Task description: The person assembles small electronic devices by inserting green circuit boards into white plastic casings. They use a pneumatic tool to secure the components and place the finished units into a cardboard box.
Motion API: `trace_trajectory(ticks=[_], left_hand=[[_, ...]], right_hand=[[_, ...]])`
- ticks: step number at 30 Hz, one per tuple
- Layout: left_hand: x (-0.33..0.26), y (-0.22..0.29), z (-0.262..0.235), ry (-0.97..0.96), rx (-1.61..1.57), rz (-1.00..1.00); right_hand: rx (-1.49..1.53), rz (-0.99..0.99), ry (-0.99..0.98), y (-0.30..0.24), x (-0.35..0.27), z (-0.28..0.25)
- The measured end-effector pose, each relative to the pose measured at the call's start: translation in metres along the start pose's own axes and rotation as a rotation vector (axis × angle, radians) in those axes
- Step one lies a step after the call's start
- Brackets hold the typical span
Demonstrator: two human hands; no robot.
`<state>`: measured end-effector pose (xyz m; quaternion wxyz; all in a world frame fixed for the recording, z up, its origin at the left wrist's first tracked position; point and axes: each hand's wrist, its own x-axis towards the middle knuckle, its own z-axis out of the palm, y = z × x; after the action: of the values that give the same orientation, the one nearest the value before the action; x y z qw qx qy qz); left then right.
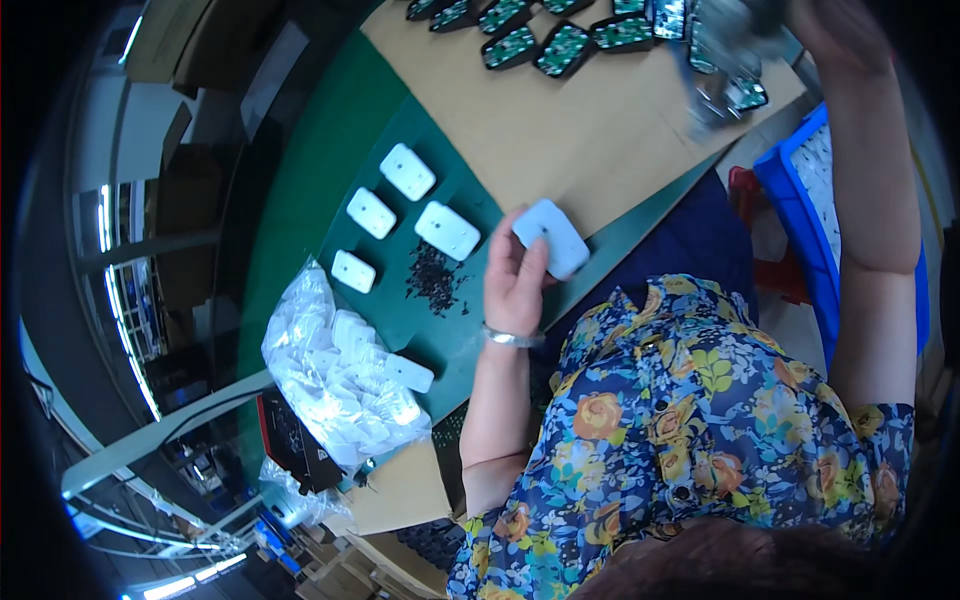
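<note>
Hair foremost, left hand around white cover (right hand: grip unclear), bag of white pieces

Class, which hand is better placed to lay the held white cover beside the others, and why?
Probably the left hand: it holds the white cover near the other white covers; the right hand is farther away.

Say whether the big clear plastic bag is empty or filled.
Filled, at least partly: the big clear plastic bag bulges and many white pieces show through its film. Whether more would fit, I cannot tell.
</note>
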<state>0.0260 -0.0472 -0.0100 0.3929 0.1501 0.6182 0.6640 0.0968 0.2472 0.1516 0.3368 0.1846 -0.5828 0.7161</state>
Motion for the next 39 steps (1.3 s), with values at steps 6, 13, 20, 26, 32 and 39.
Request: trace_trajectory(ticks=[6,13,20,26,32,39], left_hand=[[0.055,0.024,0.004,0.082,0.315,-0.008],[0.04,0.029,-0.008,0.411,1.113,0.444],[0.049,0.05,0.095,-0.038,0.974,0.647],[0.064,0.048,0.138,-0.167,0.922,0.611],[0.055,0.048,0.149,-0.179,0.228,0.039],[0.057,0.019,0.156,-0.649,-0.253,-0.94]], right_hand=[[-0.426,0.208,-0.008,-0.004,0.022,0.005],[-1.179,0.31,-0.063,-0.011,-0.105,-0.071],[-1.433,0.19,-0.081,0.043,-0.155,-0.094],[-1.303,0.059,0.005,0.052,-0.155,-0.107],[-1.045,-0.07,0.021,0.002,-0.179,-0.07],[-0.769,0.058,-0.026,-0.013,-0.227,-0.048]])
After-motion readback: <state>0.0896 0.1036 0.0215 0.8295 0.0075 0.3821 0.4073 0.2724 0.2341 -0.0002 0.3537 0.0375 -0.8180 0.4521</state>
